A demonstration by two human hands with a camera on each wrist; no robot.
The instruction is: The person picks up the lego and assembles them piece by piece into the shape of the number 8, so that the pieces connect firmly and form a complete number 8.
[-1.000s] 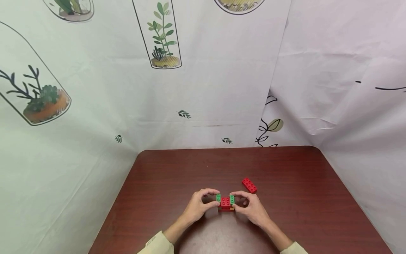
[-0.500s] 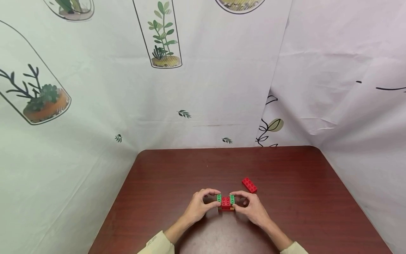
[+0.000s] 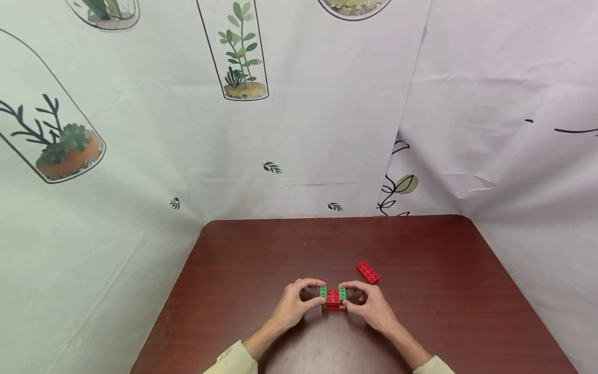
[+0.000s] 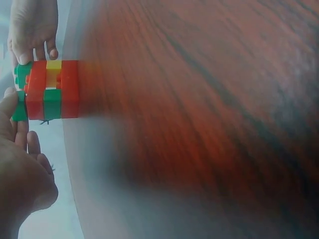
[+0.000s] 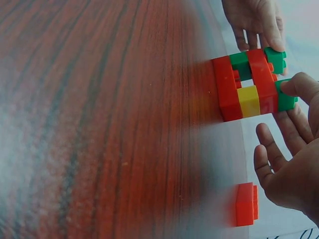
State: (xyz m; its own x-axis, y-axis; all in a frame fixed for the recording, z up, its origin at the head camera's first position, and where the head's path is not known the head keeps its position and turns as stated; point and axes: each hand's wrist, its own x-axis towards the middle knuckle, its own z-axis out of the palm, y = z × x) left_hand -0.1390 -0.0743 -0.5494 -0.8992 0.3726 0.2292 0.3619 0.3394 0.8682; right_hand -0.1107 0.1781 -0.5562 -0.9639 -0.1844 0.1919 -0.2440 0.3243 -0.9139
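Dark wooden table (image 3: 261,259), plant-print curtain (image 3: 140,130) hung behind and to the sides. Both hands low at table centre, near the person's edge.

Change over the last second: almost none. Left hand (image 3: 291,304) and right hand (image 3: 371,306) sit where they were, the brick stack (image 3: 333,298) between them has not shifted, and the loose red brick (image 3: 367,272) lies in the same spot just beyond and right of the stack. Judgement: a steadying or pressing hold on the build, not a move; nothing new has been added.

Grip: each hand pinches one end of the stack, thumb and forefinger curled onto the green end bricks, left hand on the left end, right hand on the right.

Head view: top only — red middle brick with green bricks either side, studs up. Layers beneath hidden.

Left wrist view: stack (image 4: 47,89) side-on, resting on the table; red layers with a yellow block and a green block between them. Left fingers (image 4: 17,134) at one end, right fingertips (image 4: 35,50) at the other.

Right wrist view: same stack (image 5: 249,84), yellow block (image 5: 248,100) clear between red layers; right fingertip (image 5: 294,84) on a green end brick. The loose red brick (image 5: 245,204) seen on edge, apart from the stack, near the right palm.
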